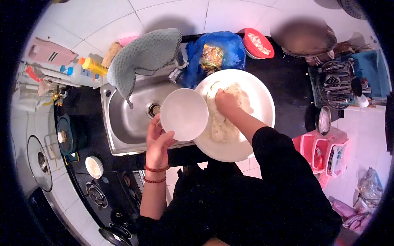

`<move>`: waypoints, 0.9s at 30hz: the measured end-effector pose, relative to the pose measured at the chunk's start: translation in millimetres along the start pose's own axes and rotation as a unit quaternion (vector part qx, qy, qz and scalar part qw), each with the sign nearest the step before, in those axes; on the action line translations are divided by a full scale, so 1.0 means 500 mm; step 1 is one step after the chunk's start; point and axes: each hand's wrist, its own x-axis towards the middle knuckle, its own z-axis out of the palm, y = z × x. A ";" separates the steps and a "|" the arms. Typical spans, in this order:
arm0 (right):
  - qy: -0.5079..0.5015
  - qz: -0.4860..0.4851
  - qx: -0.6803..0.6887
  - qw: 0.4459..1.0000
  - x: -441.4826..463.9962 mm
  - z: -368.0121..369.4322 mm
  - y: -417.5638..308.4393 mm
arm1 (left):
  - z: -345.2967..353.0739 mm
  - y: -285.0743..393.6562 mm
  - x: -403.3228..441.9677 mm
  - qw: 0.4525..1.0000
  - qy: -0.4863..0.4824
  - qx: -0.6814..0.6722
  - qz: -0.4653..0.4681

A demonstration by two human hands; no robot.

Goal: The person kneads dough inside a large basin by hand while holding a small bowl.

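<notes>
My left hand (158, 143) grips a white bowl (184, 115) by its lower left edge, with the thumb at the rim. The bowl is held between the sink and a large white basin (263, 98). Pale dough (224, 132) lies in the basin, spread in an uneven mass. My right hand (228, 103) is down in the basin with its fingers curled into the dough; the fingertips are hidden.
A steel sink (129, 131) with a grey cloth (143, 53) over its tap is at left. Behind the basin sit a blue bag (234, 45) of scraps and a red basket (259, 43). A small bowl (94, 167) stands near the stove (96, 194). Utensils (334, 84) lie at right.
</notes>
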 end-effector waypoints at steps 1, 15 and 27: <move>-0.002 0.001 0.001 1.000 0.007 0.022 0.009 | 0.000 -0.002 -0.001 1.000 0.001 0.001 -0.002; -0.144 -0.052 0.017 0.988 -0.281 0.070 -0.025 | -0.009 -0.005 -0.018 0.998 -0.047 0.035 -0.004; -0.246 -0.098 0.115 0.957 -0.262 -0.001 -0.011 | -0.009 -0.013 -0.041 0.999 -0.048 0.025 0.000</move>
